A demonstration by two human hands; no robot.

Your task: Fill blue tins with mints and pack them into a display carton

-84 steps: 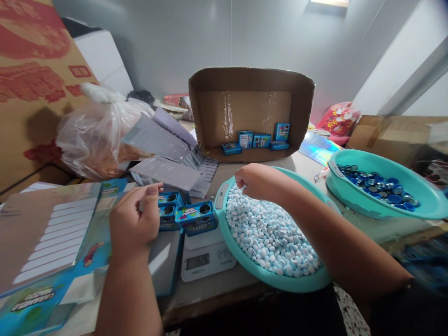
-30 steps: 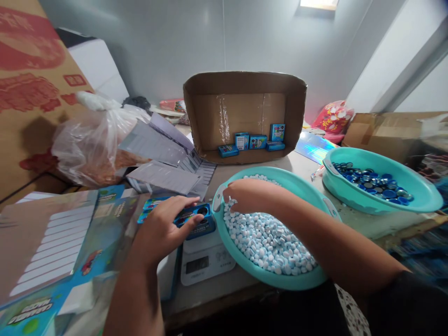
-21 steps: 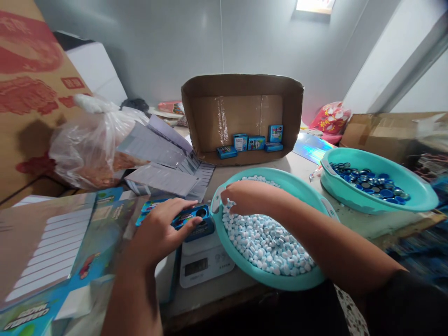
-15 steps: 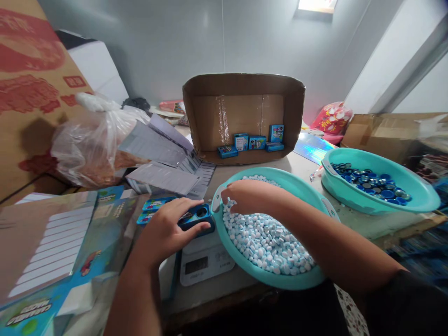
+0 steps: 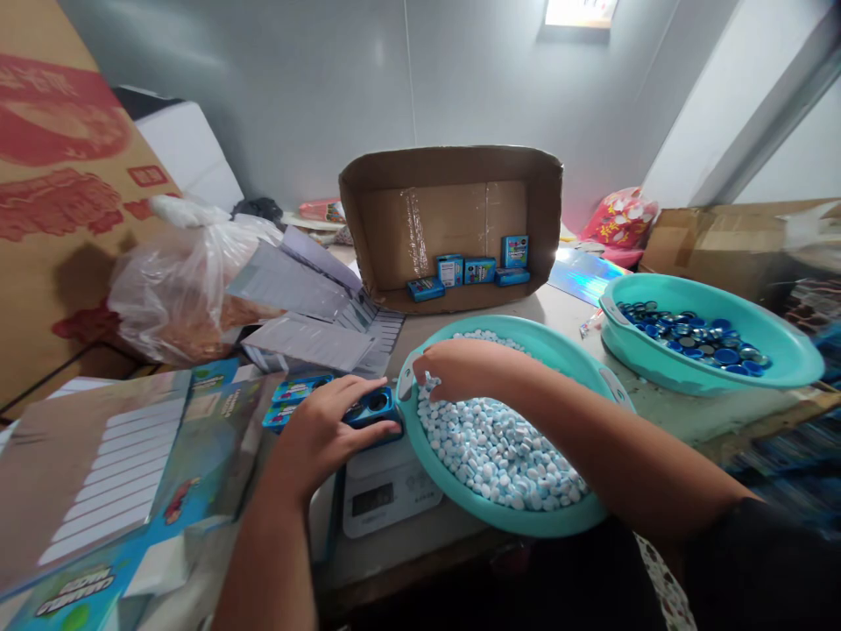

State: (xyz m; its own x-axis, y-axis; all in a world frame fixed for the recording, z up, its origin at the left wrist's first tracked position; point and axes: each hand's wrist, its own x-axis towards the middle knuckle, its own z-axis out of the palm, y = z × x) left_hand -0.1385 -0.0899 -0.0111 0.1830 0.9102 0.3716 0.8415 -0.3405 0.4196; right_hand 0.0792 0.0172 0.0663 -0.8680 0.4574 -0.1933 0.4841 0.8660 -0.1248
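Left hand [image 5: 325,428] gripping blue printed box [image 5: 378,404], dark round hole on top, at back of white scale [image 5: 400,499], bench [image 5: 557,314] near edge. Right hand [image 5: 453,368] closed on pellets [image 5: 505,460], small, rounded, white/pale blue, filling teal tub [image 5: 568,355], same edge.

The left hand [image 5: 323,428] (curled up earlier) now grasps a blue box [image 5: 370,411].

Grey back wall [image 5: 315,105], bright lt. [image 5: 582,12] up top, white wall sect. [image 5: 729,105] on R; floor [image 5: 662,585] prob. speckled.
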